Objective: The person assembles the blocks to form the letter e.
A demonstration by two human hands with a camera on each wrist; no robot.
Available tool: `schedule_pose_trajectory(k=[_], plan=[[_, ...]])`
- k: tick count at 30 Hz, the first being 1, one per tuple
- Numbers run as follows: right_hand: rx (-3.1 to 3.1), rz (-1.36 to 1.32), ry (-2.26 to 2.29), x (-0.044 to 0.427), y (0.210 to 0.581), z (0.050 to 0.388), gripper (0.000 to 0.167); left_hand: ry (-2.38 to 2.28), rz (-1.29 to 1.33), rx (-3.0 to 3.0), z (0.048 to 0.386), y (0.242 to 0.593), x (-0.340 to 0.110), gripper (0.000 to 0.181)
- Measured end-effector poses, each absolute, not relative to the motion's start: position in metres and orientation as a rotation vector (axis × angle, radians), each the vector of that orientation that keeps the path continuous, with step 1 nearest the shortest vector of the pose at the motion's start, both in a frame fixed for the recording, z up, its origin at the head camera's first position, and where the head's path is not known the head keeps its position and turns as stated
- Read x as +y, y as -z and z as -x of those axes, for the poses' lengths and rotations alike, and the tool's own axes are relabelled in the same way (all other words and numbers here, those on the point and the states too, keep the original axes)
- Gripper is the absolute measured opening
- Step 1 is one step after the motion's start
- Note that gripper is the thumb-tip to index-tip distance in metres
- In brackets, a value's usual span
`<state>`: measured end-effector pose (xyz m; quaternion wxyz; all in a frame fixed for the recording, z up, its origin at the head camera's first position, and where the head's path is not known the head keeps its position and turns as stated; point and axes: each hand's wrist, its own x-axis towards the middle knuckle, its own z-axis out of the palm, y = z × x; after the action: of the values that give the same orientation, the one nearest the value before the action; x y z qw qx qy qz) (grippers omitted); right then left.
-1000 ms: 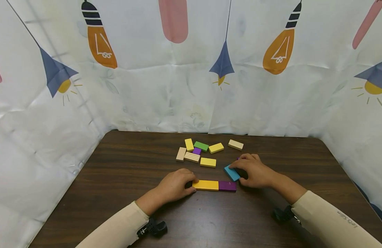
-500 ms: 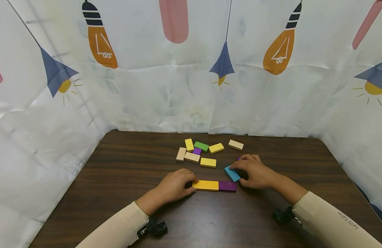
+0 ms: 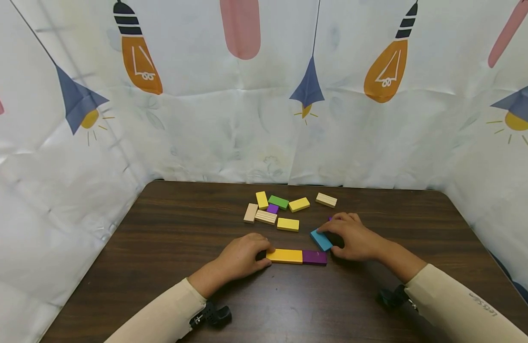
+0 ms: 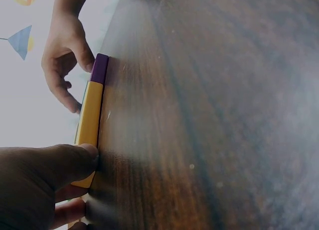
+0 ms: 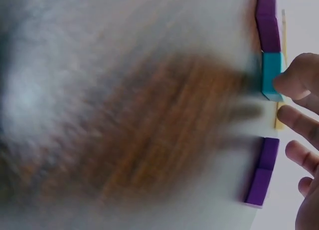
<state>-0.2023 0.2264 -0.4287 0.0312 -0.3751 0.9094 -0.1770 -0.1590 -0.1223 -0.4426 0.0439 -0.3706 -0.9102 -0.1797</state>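
In the head view a yellow block (image 3: pixel 285 256) and a dark purple block (image 3: pixel 314 257) lie end to end in a row on the table. My left hand (image 3: pixel 243 257) pinches the yellow block's left end, and in the left wrist view its thumb (image 4: pixel 82 155) presses the near side. My right hand (image 3: pixel 353 238) pinches a blue block (image 3: pixel 321 240), thumb at one end and a fingertip at the other. That block lies slanted just behind the purple one. Purple pieces (image 5: pixel 261 172) beyond my right hand show in the right wrist view; the hand mostly hides them in the head view.
Farther back on the brown table (image 3: pixel 161 267) lie several loose blocks: a green block (image 3: pixel 278 202), a small purple block (image 3: pixel 272 208), yellow ones including a yellow block (image 3: pixel 288 224), and plain wood ones including a wooden block (image 3: pixel 326 200). A printed white curtain (image 3: pixel 229 138) hangs behind.
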Motion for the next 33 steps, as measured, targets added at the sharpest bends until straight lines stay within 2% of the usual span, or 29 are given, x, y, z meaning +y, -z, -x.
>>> schedule_pose_trajectory(k=[18,33], plan=[[2.847,1.150,0.584,0.216,0.409,0.227,0.048,0.536,1.125,-2.797,0.160,0.441,-0.121,0.021],[2.979,0.909,0.546,0.226,0.400,0.261,0.053,0.527,1.127,-2.821,0.159,0.441,-0.121,0.021]])
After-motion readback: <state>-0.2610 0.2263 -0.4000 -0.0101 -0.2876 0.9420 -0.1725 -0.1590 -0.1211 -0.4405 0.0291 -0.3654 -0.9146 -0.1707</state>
